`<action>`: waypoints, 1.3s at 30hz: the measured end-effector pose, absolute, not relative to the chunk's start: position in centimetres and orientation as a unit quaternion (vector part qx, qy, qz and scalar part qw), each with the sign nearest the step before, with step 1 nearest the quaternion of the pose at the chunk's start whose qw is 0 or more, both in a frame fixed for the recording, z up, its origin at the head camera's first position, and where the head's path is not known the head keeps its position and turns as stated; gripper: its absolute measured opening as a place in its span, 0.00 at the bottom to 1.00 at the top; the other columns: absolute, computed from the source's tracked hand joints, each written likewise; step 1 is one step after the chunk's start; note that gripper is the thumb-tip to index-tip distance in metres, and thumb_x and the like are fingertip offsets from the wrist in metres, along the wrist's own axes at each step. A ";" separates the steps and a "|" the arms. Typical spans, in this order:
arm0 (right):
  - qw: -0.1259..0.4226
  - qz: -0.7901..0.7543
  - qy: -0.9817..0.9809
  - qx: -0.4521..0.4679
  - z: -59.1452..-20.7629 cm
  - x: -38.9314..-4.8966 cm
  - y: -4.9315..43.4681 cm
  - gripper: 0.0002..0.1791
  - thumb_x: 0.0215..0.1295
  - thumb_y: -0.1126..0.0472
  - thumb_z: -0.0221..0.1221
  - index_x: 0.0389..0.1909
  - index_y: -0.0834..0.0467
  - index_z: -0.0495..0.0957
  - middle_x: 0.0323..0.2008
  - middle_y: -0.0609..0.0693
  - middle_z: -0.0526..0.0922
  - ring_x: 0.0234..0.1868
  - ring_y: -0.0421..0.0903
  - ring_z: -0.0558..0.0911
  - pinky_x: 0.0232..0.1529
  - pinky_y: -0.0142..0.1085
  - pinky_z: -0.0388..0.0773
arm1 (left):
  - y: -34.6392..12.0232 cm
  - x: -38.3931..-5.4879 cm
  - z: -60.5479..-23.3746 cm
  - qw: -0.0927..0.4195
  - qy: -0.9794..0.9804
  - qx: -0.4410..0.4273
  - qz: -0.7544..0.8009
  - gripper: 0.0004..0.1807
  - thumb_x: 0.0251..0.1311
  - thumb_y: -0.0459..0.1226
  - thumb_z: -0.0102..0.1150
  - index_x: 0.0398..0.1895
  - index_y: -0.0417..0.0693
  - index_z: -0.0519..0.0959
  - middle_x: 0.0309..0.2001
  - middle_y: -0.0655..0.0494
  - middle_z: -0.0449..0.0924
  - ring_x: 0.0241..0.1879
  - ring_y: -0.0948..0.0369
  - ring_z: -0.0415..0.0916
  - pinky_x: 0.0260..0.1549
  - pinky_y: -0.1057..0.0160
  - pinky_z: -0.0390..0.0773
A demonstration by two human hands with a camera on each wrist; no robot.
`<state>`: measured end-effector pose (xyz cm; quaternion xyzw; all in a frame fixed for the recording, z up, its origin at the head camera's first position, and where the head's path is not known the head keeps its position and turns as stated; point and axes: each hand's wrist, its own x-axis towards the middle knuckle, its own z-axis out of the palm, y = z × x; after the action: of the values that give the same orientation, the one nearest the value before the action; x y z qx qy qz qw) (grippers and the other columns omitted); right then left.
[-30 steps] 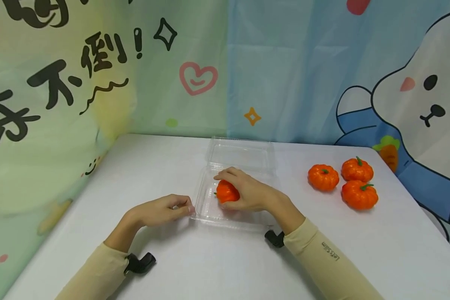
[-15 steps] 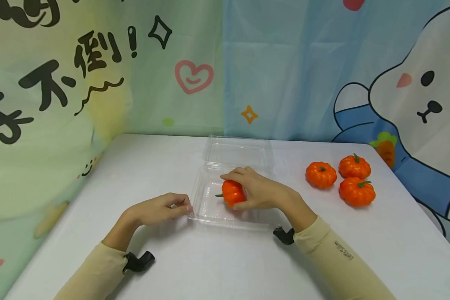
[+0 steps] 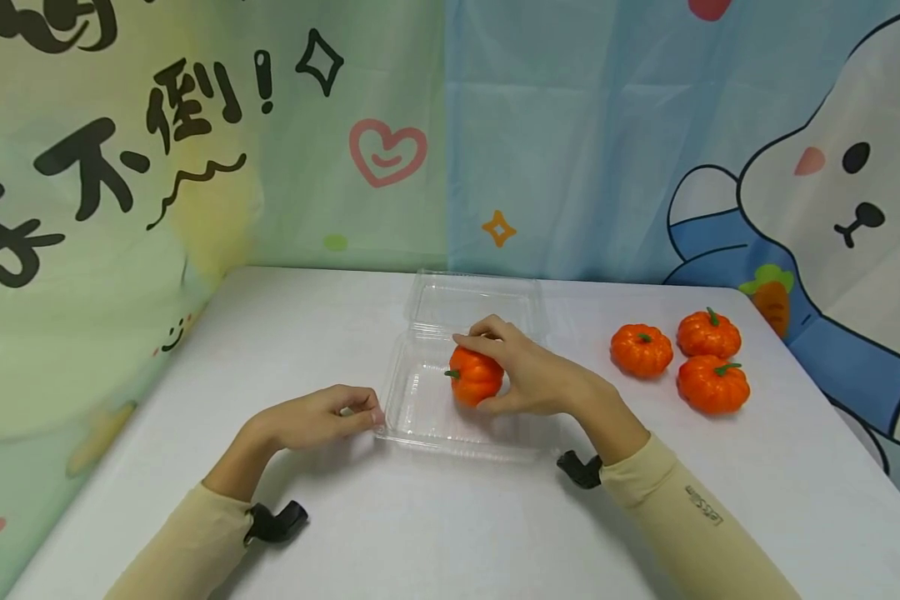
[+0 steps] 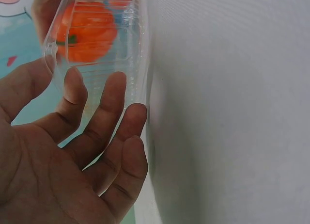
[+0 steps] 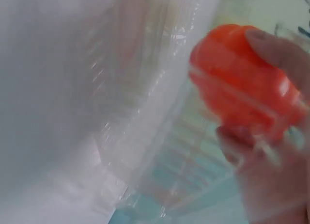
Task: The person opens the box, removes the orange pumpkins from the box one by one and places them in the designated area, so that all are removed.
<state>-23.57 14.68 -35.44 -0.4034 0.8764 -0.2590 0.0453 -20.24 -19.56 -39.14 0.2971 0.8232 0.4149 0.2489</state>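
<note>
A clear plastic clamshell box [image 3: 412, 417] lies on the white table with its lid folded back. Over its base my right hand [image 3: 532, 375] grips a small orange toy pumpkin [image 3: 476, 377], its green stem facing left. Fingers are on the far side and the thumb on the near side; the right wrist view shows the pumpkin [image 5: 237, 78] partly through the box wall. At the box's front left corner my left hand [image 3: 322, 419] pinches the rim between thumb and index finger [image 4: 73, 86]. Its other fingers are loosely bent beside the wall.
Three more orange pumpkins stand grouped to the right: one nearer the box [image 3: 642, 350], a far pumpkin [image 3: 708, 335] and a near pumpkin [image 3: 712, 385]. The transparent lid [image 3: 476, 302] reaches toward the table's back edge, where a printed cloth [image 3: 555, 150] hangs.
My right hand has moved the pumpkin rightward within the box, and it now sits slightly farther back with its stem turned more toward me. My left hand has stayed at the corner.
</note>
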 end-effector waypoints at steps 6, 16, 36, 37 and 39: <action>0.004 -0.289 0.865 -0.410 -35.6 -24.0 15.8 0.42 0.53 0.63 0.76 0.70 0.57 0.71 0.64 0.54 0.64 0.64 0.53 0.72 0.61 0.46 0.77 | -19.6 -20.3 -39.1 0.253 0.823 0.296 0.413 0.13 0.78 0.42 0.50 0.41 0.44 0.79 0.39 0.52 0.77 0.39 0.60 0.67 0.38 0.64 0.66; -0.061 -0.309 0.854 -0.415 -35.5 -24.7 17.5 0.41 0.53 0.65 0.75 0.68 0.55 0.69 0.71 0.53 0.64 0.68 0.53 0.71 0.63 0.51 0.76 | -19.5 -20.5 -39.1 0.251 0.826 0.297 0.407 0.12 0.78 0.42 0.50 0.41 0.45 0.79 0.39 0.52 0.78 0.37 0.60 0.66 0.37 0.65 0.66; -0.143 -0.303 0.864 -0.377 -35.6 -26.0 21.7 0.47 0.50 0.67 0.78 0.72 0.56 0.67 0.69 0.55 0.66 0.67 0.53 0.73 0.64 0.48 0.74 | -19.4 -20.7 -39.0 0.253 0.825 0.297 0.408 0.12 0.78 0.42 0.51 0.41 0.44 0.79 0.39 0.53 0.79 0.40 0.59 0.68 0.39 0.64 0.67; -0.146 -0.301 0.865 -0.374 -35.6 -26.0 22.1 0.47 0.50 0.67 0.78 0.72 0.57 0.68 0.69 0.55 0.67 0.67 0.54 0.73 0.64 0.45 0.74 | -19.4 -20.7 -39.0 0.254 0.825 0.297 0.408 0.12 0.78 0.42 0.51 0.41 0.44 0.79 0.39 0.53 0.79 0.40 0.59 0.68 0.39 0.64 0.67; -0.153 -0.297 0.867 -0.369 -35.7 -26.1 22.8 0.46 0.49 0.68 0.78 0.71 0.57 0.69 0.69 0.56 0.67 0.66 0.54 0.74 0.64 0.41 0.74 | -19.3 -20.7 -39.0 0.255 0.825 0.295 0.409 0.12 0.78 0.43 0.51 0.41 0.44 0.79 0.39 0.53 0.78 0.40 0.59 0.68 0.39 0.64 0.67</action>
<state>-26.11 22.78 -35.66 -0.3693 0.8671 -0.2972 -0.1532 -20.75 -19.32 -39.03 0.2952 0.8251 0.4087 0.2549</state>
